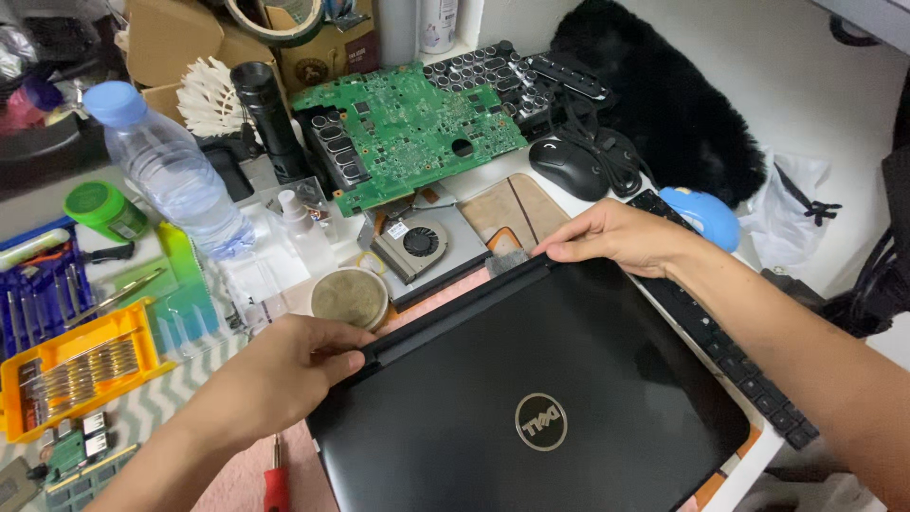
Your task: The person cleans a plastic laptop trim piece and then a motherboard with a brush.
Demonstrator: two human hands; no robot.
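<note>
Closed black laptop [531, 398] lies at near right corner of tabletop. Your left hand [284, 365] and right hand [616, 237] both pinch its far hinge edge. Probably heavy, stiff, glossy lid slippery. Grip corners, not lid centre. Fan [417, 242] just beyond.

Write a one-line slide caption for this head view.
Left hand and right hand grip the far hinge edge of a closed glossy black laptop, green circuit board behind.
</note>
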